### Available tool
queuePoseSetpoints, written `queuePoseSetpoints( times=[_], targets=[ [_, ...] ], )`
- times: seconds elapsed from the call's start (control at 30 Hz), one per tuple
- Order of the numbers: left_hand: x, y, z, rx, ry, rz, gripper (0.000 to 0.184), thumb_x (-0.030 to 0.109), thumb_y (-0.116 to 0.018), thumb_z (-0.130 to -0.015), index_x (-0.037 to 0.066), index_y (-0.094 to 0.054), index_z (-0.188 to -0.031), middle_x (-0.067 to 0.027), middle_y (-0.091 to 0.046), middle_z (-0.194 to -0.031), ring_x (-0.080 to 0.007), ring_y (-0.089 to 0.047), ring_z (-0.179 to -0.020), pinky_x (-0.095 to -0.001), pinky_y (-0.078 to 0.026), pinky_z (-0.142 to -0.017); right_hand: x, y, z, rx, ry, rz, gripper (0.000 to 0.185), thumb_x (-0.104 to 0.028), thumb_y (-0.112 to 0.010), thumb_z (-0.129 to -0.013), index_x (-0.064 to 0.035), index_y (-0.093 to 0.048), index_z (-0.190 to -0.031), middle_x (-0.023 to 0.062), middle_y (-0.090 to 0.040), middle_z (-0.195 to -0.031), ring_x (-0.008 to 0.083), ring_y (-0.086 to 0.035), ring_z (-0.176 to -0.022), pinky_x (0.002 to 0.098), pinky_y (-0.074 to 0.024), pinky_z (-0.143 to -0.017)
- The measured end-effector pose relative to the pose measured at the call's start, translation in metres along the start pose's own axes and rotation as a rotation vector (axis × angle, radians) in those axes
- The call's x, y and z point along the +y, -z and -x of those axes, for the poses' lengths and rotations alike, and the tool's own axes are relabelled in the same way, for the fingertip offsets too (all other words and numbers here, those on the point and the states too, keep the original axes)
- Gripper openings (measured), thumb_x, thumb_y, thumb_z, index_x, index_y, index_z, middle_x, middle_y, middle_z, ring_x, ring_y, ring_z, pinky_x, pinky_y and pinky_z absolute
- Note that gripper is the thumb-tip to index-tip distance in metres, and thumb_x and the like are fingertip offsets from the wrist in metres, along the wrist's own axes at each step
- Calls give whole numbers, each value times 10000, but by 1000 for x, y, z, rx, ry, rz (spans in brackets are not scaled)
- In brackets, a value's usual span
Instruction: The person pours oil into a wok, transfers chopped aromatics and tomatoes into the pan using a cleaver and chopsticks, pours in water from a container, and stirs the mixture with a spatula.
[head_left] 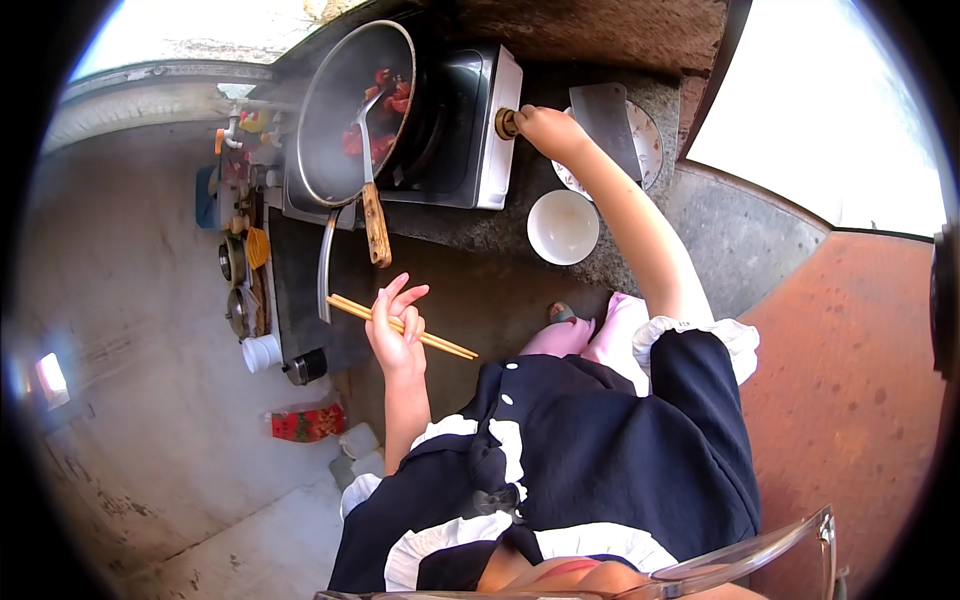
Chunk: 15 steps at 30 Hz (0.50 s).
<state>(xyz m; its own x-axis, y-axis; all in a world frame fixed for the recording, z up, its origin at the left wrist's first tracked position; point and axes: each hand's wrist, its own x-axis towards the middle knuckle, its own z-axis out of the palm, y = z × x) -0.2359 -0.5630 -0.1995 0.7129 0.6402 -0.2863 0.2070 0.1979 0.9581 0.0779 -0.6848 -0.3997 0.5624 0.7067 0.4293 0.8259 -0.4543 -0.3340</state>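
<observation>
My left hand (400, 335) holds a pair of wooden chopsticks (445, 345) between its fingers, some fingers stretched upward. With bent fingers, my right hand (545, 130) grips the brass-coloured knob (507, 123) on the front of a gas stove (490, 75). A steaming pan (325, 120) stands at the stove, to the left of that hand, with red pieces of food (397, 97) inside. A spatula (375, 220) with a wooden handle leans in the pan, its handle over the rim, above my left hand.
A white bowl (563, 228) sits below my right hand. Beside my forearm, a cleaver (606, 122) lies on a patterned plate (648, 140). Seasoning containers, a white cup (262, 353) and a red packet (307, 423) are at the left. The pan's metal handle (325, 265) sticks out towards me.
</observation>
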Motion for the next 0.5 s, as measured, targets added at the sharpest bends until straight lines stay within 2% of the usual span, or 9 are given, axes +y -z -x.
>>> queuePoseSetpoints(
  times=[0.5],
  targets=[
    [1, -4, 1, 5, -7, -10, 462, 302, -332, -996, -76, -543, -1155, -227, -658, -966, -37, -306, -368, -181, -239, -370, -3, 3, 0, -20, -40, -36, 83, -9, -552, -761, 10, -601, -825, 131, -622, -848, 276, -653, -792, 341, -540, -684]
  ],
)
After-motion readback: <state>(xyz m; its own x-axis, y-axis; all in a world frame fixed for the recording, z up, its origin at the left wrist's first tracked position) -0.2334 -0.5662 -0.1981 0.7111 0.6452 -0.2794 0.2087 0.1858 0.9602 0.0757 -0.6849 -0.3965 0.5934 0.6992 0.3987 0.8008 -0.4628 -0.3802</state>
